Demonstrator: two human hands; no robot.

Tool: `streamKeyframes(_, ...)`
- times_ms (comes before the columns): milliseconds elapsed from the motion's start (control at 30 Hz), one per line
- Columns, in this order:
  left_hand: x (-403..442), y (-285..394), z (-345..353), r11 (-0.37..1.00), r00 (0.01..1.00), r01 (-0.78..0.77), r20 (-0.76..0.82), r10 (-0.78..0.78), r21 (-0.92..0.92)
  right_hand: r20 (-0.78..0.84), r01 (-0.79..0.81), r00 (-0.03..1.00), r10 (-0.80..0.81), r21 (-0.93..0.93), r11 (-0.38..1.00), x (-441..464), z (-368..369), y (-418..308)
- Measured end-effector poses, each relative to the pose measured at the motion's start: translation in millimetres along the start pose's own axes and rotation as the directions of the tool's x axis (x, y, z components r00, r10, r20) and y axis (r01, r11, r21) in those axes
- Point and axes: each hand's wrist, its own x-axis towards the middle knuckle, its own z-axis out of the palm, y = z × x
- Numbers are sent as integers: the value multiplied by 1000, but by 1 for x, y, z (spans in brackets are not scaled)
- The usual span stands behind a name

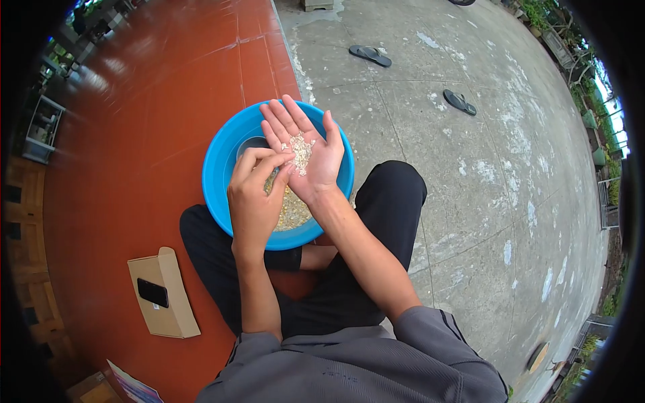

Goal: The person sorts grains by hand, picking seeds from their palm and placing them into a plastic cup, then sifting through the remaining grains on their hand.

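My right hand [302, 151] is held palm up over the blue basin [213, 168], its fingers stretched out and the thumb apart. A small heap of pale grains [300, 153] lies on its palm. My left hand [259, 188] comes in from the left, back upward, with thumb and fingertips pinched at the edge of that heap. Whatever is between those fingertips is too small to make out. More yellowish, mixed grains [293, 213] cover the basin's bottom. Behind the hands, a grey metal bowl or scoop [252, 143] shows partly inside the basin.
The basin sits between my crossed legs [393, 201]. On the red tiled floor [141, 188] to the left lies a cardboard box [176, 295] with a black phone [152, 293] on it. Two dark flip-flops, one nearer [459, 102] and one farther [370, 56], lie on the grey concrete [463, 221].
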Motion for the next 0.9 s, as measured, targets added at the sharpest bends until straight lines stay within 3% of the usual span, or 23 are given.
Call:
streamKeyframes(367,-7,-1,-19,983,988,-70,150,45,170,-30,-79,997,76,-132,988,-8,-1,22)
streamKeyframes(467,-10,-2,-26,995,984,2,176,-19,96,-27,-85,996,82,-127,988,-10,-1,24)
streamKeyframes(900,-11,7,-32,987,967,145,200,-157,72,-37,-94,995,91,-110,989,-10,2,23)
